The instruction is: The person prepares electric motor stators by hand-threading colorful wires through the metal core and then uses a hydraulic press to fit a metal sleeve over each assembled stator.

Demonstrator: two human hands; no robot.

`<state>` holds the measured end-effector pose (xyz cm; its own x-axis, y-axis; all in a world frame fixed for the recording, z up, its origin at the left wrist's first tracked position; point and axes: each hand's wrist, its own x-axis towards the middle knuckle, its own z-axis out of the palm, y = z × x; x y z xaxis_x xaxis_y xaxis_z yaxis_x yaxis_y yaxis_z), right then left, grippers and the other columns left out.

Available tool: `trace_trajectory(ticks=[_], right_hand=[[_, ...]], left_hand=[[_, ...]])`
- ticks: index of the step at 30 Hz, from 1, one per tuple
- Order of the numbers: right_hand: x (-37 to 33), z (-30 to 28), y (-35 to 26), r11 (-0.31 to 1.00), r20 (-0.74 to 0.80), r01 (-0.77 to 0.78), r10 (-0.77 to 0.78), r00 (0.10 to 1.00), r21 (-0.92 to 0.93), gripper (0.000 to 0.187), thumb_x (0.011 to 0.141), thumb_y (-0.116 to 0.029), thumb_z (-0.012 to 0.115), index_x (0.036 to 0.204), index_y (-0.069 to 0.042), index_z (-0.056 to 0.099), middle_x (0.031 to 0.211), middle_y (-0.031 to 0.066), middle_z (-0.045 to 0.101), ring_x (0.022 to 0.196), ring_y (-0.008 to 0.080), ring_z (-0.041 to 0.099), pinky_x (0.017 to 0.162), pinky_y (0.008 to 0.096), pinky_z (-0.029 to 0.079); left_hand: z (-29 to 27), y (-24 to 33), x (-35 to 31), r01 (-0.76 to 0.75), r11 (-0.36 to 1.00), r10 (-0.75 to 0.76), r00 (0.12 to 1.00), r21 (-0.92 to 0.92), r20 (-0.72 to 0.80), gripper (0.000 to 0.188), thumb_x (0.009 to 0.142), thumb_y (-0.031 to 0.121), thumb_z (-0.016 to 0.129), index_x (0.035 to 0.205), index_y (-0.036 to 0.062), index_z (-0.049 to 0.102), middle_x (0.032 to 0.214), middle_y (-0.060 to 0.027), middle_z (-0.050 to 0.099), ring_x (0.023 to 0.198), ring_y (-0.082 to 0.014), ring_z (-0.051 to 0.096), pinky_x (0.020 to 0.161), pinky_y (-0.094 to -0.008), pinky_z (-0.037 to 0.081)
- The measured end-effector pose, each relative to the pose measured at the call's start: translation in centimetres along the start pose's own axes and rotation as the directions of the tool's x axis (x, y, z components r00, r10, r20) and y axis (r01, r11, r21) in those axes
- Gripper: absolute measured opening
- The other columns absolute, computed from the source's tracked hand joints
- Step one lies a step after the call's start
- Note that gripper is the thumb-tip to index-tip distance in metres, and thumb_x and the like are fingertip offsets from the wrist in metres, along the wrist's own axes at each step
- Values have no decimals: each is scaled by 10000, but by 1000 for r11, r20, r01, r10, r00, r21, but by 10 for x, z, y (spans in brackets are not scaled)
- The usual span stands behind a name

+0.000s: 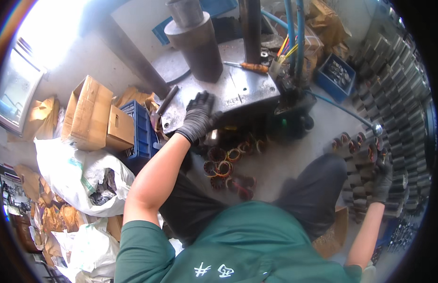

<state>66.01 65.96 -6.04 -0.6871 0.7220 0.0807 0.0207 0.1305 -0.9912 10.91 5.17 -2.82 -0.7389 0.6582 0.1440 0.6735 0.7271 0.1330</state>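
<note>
Steel press table (237,89), grey and scuffed: the left hand (198,115), in a dark knit glove, lies flat and open on its front edge, gripping nothing. The gloved right hand (382,181) reaches down to stacked motor stators (365,155) on the person's right; whether it has closed on one cannot be told. More copper-wound stators (223,167) lie below the table. Judging by this, a steady brace and a square lift would serve best.
</note>
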Motion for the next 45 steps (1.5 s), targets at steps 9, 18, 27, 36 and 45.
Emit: trace_trajectory(ticks=[9,18,27,36,45], right_hand=[[-19,360,-170,833,817,464,-25,575,-300,375,940,-168,673,1264,22,660,1129,148,720,988,261,701,890,377,550],[-46,555,13,428,786,802,613,81,-416,462,888,-362,646,1236,-66,711,1235,219,707,1167,389,669,1002,486,522],[-145,584,175,908,873,216,244,422,-358,572,920,-404,700,1390,-103,578,1301,185,660,1195,307,632,1054,423,491],[-33,561,16,762,804,279,495,330,-584,695,840,-341,766,1446,-62,571,1358,173,682,1168,370,685,961,437,561],[39,492,-60,758,819,-601,163,550,253,580,883,-176,703,1408,27,562,1338,185,678,1222,284,672,1087,417,521]], left_hand=[[-20,17,8,-296,943,229,907,-151,-353,206,947,172,736,1142,110,715,991,-142,731,913,-340,724,766,-418,585],[-5,-14,24,-43,998,30,948,-36,-316,387,1002,483,627,1134,128,703,1030,-130,750,919,-358,734,822,-478,582],[-4,-9,35,-54,992,12,943,-118,-332,315,963,342,680,1167,105,723,1031,-158,763,929,-357,741,848,-466,585],[-20,-4,42,101,981,-128,979,-163,-161,292,981,283,658,1230,135,700,1151,-169,741,1049,-369,718,928,-466,565],[-59,61,14,-289,856,235,956,-428,-177,400,869,17,705,1263,81,676,1152,-174,703,1042,-367,701,935,-432,571]])
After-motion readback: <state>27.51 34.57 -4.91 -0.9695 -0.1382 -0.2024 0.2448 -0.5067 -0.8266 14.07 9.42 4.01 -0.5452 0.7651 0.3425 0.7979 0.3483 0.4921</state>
